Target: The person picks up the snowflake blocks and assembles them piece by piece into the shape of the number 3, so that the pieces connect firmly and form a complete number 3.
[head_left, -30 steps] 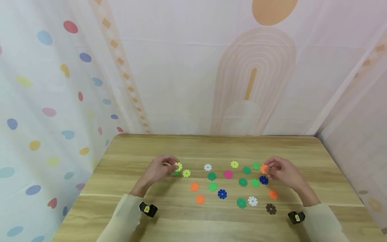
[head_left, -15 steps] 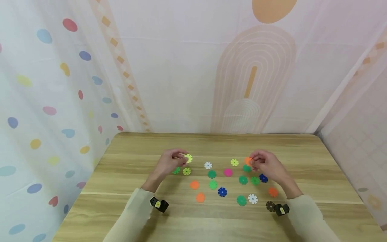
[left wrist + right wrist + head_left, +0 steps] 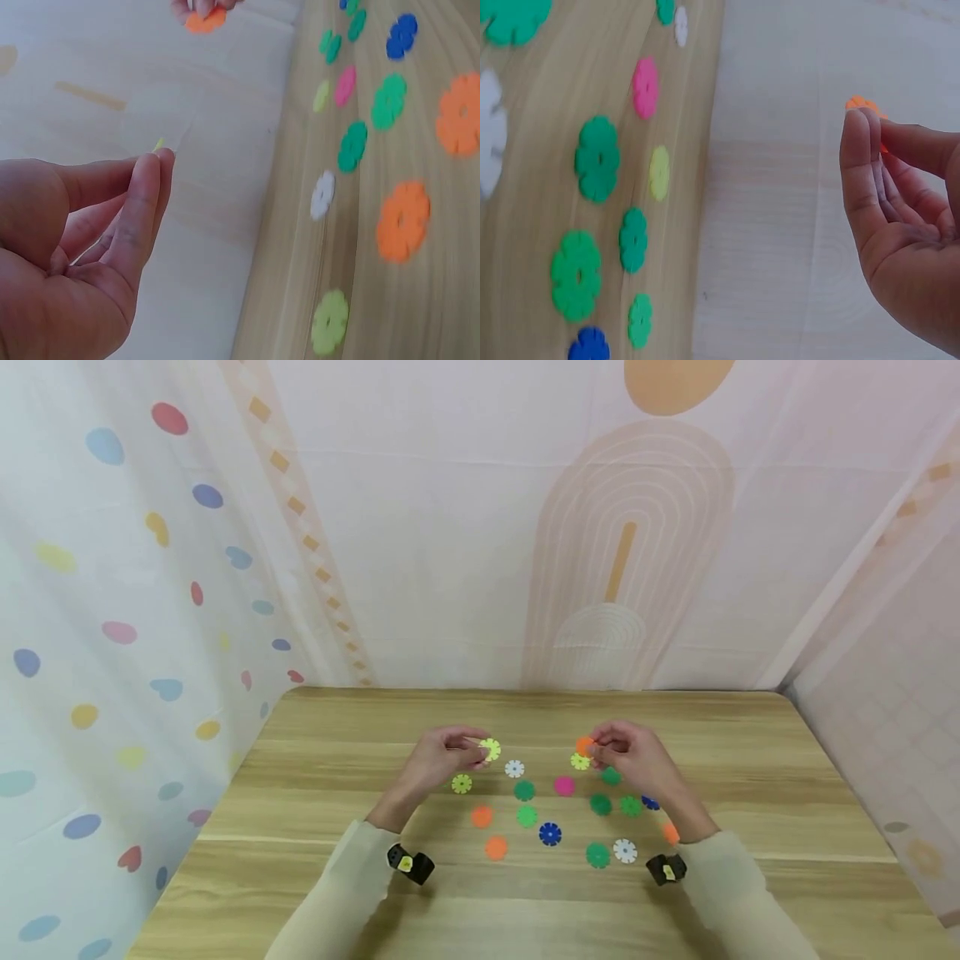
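Both hands have drawn inward and lifted since 1 second ago, each carrying its disc off the scatter toward the middle of the table. I see the yellow disc (image 3: 491, 749) pinched between thumb and fingertips of my left hand (image 3: 438, 762), held above the wood just behind the white disc (image 3: 514, 768); in the left wrist view only its thin edge (image 3: 158, 144) peeks past the fingertips (image 3: 154, 169). My right hand (image 3: 628, 758) pinches the orange disc (image 3: 584, 746) the same way, raised over a second yellow disc (image 3: 580, 762) lying flat; the right wrist view shows just a sliver of orange (image 3: 864, 104) behind the fingers (image 3: 861, 161). The 2 held discs stand apart, facing each other across a gap over the table's far half.

By my reading, the step in hand is bringing these 2 notched pieces together. The next move would call for turning one disc edge-on to the other and lining up a slot on each before pressing them together; the grips look narrow and fingertip-only, so a slip is possible.

Round about, on the wooden table (image 3: 750, 752), lie green, orange, white, pink (image 3: 564, 787) and blue (image 3: 550, 833) discs, all flat and separate. Patterned curtains (image 3: 135, 577) close in the space.
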